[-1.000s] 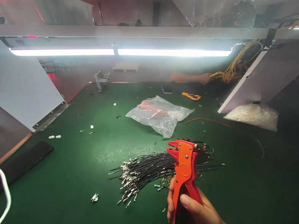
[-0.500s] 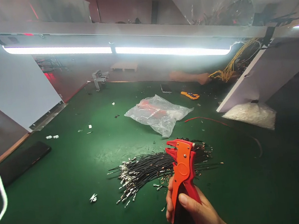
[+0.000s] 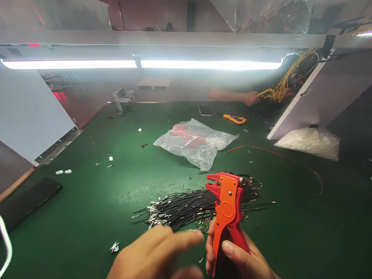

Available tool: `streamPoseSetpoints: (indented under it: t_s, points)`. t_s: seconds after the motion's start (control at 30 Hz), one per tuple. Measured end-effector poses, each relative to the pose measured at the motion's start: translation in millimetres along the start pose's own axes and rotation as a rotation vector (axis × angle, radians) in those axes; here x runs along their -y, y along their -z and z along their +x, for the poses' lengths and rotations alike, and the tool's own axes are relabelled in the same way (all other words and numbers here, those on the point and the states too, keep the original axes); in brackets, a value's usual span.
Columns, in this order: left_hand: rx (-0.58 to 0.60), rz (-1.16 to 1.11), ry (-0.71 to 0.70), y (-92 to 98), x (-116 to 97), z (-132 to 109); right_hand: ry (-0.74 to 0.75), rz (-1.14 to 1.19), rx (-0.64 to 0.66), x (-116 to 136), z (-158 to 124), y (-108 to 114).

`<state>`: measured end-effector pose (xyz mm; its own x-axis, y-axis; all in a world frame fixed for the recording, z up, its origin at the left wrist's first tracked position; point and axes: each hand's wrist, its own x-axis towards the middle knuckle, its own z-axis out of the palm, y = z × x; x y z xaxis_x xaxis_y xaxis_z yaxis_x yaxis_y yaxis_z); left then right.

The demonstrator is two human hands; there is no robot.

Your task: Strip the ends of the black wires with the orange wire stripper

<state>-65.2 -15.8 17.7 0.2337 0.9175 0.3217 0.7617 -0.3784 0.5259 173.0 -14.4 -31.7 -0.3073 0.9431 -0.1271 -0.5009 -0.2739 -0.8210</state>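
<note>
An orange and red wire stripper (image 3: pixel 228 211) stands upright in my right hand (image 3: pixel 242 258), whose fingers wrap round its handles; its jaws point up and left. My left hand (image 3: pixel 148 268), slightly blurred, hovers over the front of the table with thumb and fingers apart and nothing between them. Its fingertips are just left of the right hand. Behind both hands lies a bundle of black wires (image 3: pixel 184 206) with metal terminals at the left ends and copper tips at the right; the left hand and the tool cover part of it.
On the green table (image 3: pixel 78 208) lie a clear plastic bag (image 3: pixel 196 142) with red items, a yellow tool (image 3: pixel 234 118), a red wire (image 3: pixel 259 148) and small white connectors (image 3: pixel 114 247). Across the table, another person's hand (image 3: pixel 251 98) is by yellow wires (image 3: pixel 279 90).
My left hand has come into view from the bottom, in front of the wires' left part. My right hand still grips the wire stripper in nearly the same place.
</note>
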Motion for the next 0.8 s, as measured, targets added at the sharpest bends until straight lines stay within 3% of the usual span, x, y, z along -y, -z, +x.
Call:
streamPoseSetpoints:
  t_s: [0.1,0.23,0.3,0.57,0.8]
  points:
    - [-0.034,0.094,-0.064,-16.1,-4.6,31.6,0.018,0.016,0.029,-1.8,1.2,2.3]
    - [0.158,0.464,0.011,-29.8,-9.7,47.1,0.013,0.006,0.041,-1.6,1.7,5.2]
    - [0.185,0.532,0.052,-34.8,-10.1,48.6,0.005,0.008,0.036,-0.8,1.6,6.0]
    - [0.236,0.513,0.081,-50.6,-3.9,54.2,0.022,0.005,0.02,0.6,2.2,6.0]
    - [0.252,0.427,0.156,-41.0,-6.3,58.2,0.031,-0.045,0.012,2.2,4.4,5.9]
